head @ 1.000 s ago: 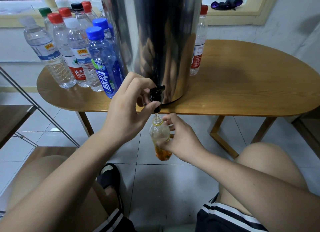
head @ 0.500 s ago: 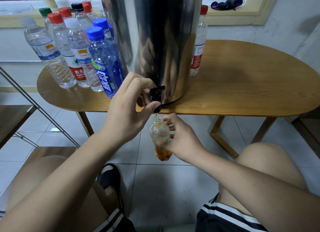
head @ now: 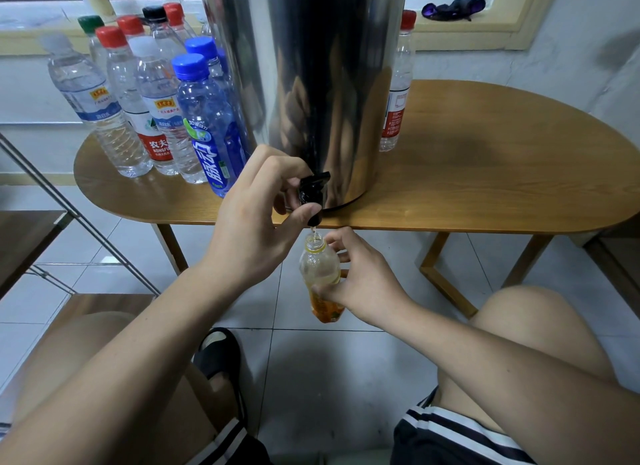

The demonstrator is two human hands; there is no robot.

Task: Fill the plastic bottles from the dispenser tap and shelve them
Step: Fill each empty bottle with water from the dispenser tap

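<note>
Domestic room, by the look of it; oval light-wood table (head: 502,173) on angled wooden legs; glossy white floor tiles (head: 311,378); white-painted wall (head: 561,41); window with cream-yellow frame and sill (head: 498,22); dark purple cloth (head: 450,7) left on that sill; slanted metal-framed rack (head: 24,236) with brown wooden shelves; mixed capped plastic drink bottles (head: 156,111) of several brands; tall stainless-steel cylindrical dispenser (head: 311,66) on the table; black open slipper (head: 221,353) on a bare foot.

I get soft, rather dim indoor light, seemingly from overhead, with a blurry shadow pooled on the floor tiles (head: 311,378). The steel dispenser (head: 311,83) shows smeared reflections, and wide-angle bending curves the table (head: 485,173) edge.
</note>
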